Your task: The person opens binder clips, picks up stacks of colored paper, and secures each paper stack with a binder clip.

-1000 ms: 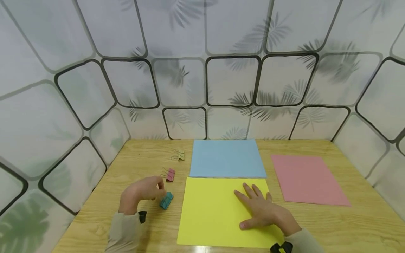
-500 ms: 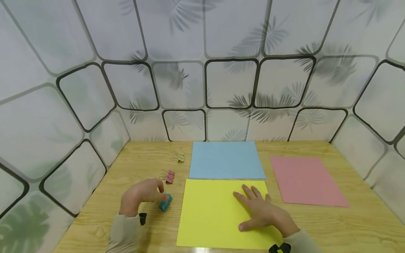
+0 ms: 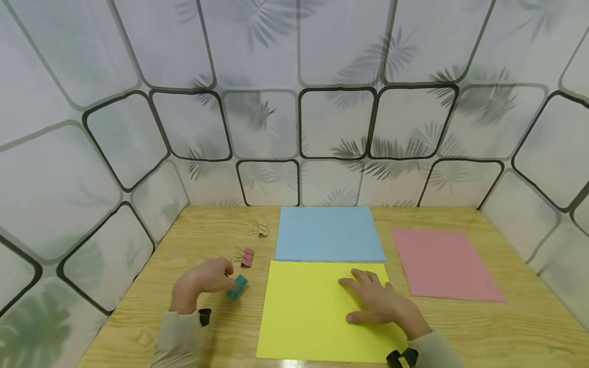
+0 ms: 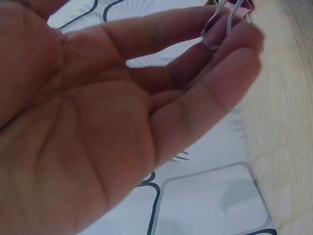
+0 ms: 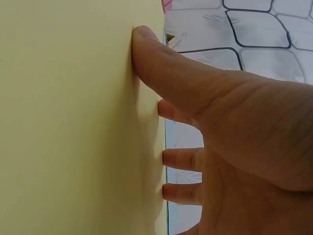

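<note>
My left hand (image 3: 202, 281) pinches a teal binder clip (image 3: 238, 288) at the left of the wooden table, between the thumb and fingers. The clip looks tilted and a little blurred. Just beyond the hand lies a pink binder clip (image 3: 247, 257), its wire handles pointing left. In the left wrist view, silver wire shows by the fingertips; I cannot tell which clip it belongs to. My right hand (image 3: 375, 301) rests spread on a yellow sheet (image 3: 313, 312), its thumb and fingertips touching the sheet and the palm raised off it.
A pale yellow binder clip (image 3: 261, 229) lies behind the pink one. A blue sheet (image 3: 329, 232) sits just beyond the yellow sheet. To the right is a pink sheet (image 3: 446, 263). A patterned backdrop (image 3: 331, 128) encloses the table's back and sides.
The teal clip has turned and shifted slightly left with my left hand. My right hand's fingers have bent slightly on the yellow sheet. The view has tilted up a little.
</note>
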`<state>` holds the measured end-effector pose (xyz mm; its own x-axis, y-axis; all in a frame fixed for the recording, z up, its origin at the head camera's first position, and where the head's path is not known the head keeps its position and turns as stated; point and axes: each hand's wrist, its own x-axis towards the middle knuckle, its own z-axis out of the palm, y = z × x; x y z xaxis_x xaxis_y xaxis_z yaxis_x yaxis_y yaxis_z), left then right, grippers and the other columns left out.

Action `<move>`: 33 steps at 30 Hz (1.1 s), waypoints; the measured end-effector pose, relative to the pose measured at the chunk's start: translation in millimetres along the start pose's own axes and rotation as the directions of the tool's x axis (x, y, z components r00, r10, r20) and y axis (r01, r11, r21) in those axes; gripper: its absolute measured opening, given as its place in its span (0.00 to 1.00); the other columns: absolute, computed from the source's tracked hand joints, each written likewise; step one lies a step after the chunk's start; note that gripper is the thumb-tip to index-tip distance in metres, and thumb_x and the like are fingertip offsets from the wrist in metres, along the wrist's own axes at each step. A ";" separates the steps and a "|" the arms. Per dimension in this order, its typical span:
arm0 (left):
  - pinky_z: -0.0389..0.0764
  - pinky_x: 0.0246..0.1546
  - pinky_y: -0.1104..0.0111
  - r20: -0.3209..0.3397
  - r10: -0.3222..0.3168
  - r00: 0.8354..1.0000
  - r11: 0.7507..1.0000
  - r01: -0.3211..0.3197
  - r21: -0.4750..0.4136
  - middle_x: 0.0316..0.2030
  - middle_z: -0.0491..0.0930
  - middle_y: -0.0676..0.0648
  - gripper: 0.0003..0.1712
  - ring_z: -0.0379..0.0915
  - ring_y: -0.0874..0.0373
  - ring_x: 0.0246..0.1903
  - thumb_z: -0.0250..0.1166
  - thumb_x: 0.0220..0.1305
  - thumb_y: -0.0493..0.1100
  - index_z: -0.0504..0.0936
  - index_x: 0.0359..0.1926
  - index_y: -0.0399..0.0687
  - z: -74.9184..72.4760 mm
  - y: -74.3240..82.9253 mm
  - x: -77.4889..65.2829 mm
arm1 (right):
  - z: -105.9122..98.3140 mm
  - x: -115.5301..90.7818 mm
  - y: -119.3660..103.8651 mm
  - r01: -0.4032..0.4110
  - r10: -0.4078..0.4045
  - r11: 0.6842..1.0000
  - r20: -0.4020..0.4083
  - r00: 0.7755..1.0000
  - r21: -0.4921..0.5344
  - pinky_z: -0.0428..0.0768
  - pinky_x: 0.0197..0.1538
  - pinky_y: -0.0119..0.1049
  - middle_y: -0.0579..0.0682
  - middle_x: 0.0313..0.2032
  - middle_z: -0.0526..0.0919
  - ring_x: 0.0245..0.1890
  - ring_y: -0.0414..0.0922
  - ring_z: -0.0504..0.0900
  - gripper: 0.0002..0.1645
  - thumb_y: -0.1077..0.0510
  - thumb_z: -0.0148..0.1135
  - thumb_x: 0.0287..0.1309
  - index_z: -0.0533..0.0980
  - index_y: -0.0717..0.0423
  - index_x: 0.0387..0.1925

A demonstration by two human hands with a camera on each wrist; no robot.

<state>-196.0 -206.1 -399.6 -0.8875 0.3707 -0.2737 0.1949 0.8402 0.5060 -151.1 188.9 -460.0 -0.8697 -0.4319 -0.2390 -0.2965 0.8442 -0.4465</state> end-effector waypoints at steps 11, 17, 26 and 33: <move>0.54 0.21 0.68 -0.145 -0.123 0.982 0.981 0.099 -0.167 0.14 0.53 0.54 0.21 0.45 0.61 0.16 0.54 0.70 0.44 0.63 0.18 0.48 -5.0 -3.4 2.5 | 0.2 -1.3 -4.4 0.015 -0.015 1.000 -0.009 1.000 0.011 0.52 0.53 0.84 0.64 0.74 0.53 0.71 0.70 0.51 0.48 0.39 0.71 0.55 0.62 0.48 0.72; 0.63 0.26 0.64 -0.277 -0.194 0.941 0.925 0.081 -0.370 0.21 0.60 0.48 0.20 0.54 0.56 0.21 0.40 0.77 0.48 0.64 0.28 0.42 -9.6 -12.4 11.7 | 0.7 -0.9 -4.4 0.019 -0.019 1.000 -0.010 1.000 0.022 0.52 0.53 0.85 0.65 0.74 0.53 0.71 0.70 0.51 0.47 0.40 0.71 0.56 0.63 0.48 0.72; 0.77 0.30 0.66 -0.194 -0.182 0.964 0.736 0.003 -0.676 0.32 0.77 0.43 0.20 0.69 0.57 0.27 0.37 0.78 0.48 0.67 0.48 0.35 -9.2 -15.2 16.1 | 1.9 -1.0 -1.6 0.010 -0.009 1.000 -0.018 1.000 0.026 0.51 0.53 0.84 0.64 0.74 0.53 0.72 0.70 0.51 0.47 0.39 0.70 0.56 0.63 0.46 0.72; 0.83 0.41 0.67 -0.132 -0.091 0.987 0.494 -0.070 -0.867 0.42 0.79 0.38 0.12 0.78 0.57 0.35 0.39 0.79 0.43 0.63 0.43 0.38 -7.3 -18.9 23.5 | 1.3 -2.6 -2.8 0.011 -0.011 1.000 -0.019 1.000 0.025 0.52 0.53 0.84 0.64 0.74 0.53 0.72 0.70 0.51 0.47 0.39 0.70 0.56 0.63 0.46 0.72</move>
<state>-223.6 -216.2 -409.7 -0.9488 0.2372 -0.2086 -0.2036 0.0460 0.9780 -147.5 187.2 -459.2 -0.8737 -0.4350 -0.2178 -0.2963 0.8309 -0.4709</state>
